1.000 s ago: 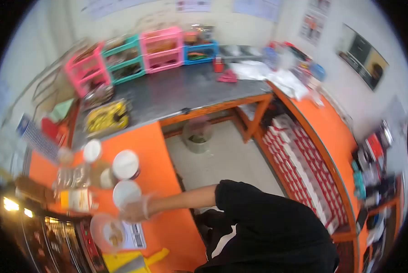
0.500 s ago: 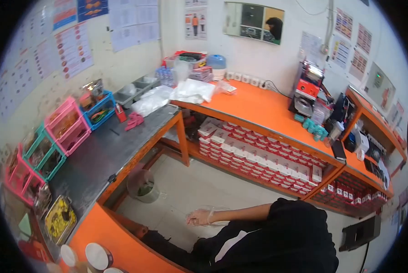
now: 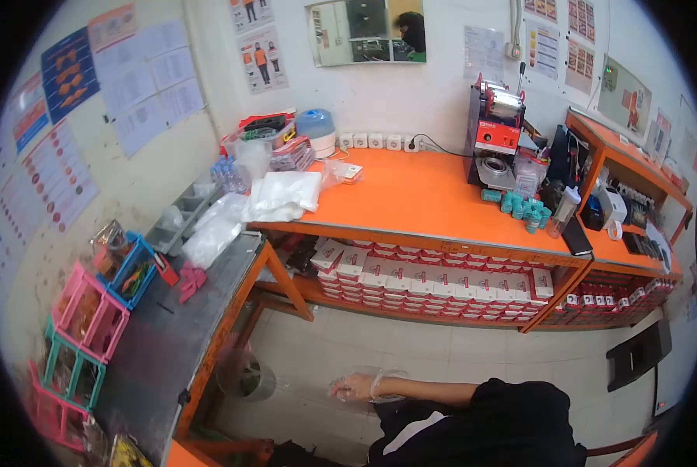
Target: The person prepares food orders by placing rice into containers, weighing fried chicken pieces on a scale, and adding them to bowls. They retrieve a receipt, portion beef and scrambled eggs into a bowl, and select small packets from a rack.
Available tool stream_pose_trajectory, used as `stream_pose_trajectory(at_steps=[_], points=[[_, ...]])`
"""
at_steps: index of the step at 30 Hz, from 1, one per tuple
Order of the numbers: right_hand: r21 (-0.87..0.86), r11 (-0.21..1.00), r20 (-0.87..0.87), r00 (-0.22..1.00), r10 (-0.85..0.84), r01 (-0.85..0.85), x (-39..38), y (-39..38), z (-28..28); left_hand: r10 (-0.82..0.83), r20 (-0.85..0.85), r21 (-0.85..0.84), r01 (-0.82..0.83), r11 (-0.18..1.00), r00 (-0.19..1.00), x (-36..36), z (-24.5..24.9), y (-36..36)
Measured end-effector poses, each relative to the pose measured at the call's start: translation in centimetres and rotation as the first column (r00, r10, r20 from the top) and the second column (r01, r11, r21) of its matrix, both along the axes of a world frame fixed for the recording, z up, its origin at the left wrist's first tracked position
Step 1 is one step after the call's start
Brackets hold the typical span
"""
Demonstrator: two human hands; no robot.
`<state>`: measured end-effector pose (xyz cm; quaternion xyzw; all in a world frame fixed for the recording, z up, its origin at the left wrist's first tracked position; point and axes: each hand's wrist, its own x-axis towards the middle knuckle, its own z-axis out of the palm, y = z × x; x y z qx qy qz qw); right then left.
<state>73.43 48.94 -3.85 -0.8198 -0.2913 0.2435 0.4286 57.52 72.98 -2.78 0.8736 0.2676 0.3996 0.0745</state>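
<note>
My right hand [image 3: 353,387] is in a loose clear plastic glove, held low over the tiled floor at the end of a bare forearm and black sleeve. Its fingers look loosely curled, slightly blurred, and I see nothing in them. The nearest thing is a clear bin [image 3: 253,379] with some dark green matter inside, standing on the floor to its left and apart from it. Only a dark bit of my left sleeve [image 3: 290,454] shows at the bottom edge; I cannot make out my left hand.
An orange counter [image 3: 411,187] runs along the back wall, with stacked red-and-white boxes [image 3: 434,284] beneath. A red sealing machine [image 3: 495,136] stands on it. Plastic bags [image 3: 282,194] lie at the corner. On the left, a grey-topped table [image 3: 150,342] bears pink baskets [image 3: 92,307] and a blue basket [image 3: 134,268].
The view has swung so the back counter looks nearer and most of the near orange table has left the frame. My gloved right hand stays low; my left arm has slipped mostly out of view.
</note>
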Motion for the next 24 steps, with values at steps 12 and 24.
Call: stream_pose_trajectory(at_steps=[12, 24], points=[[-0.127, 0.84, 0.271, 0.833, -0.482, 0.527, 18.7, -23.2, 3.7, -0.432, 0.159, -0.071, 0.447, 0.892, 0.888, 34.9, 3.2, -16.3], [0.051, 0.386, -0.149, 0.389, -0.909, 0.921, 27.9, -29.5, 0.8, -0.95, 0.248, -0.353, 0.931, 0.095, 0.191, 57.7, 1.2, -30.6]])
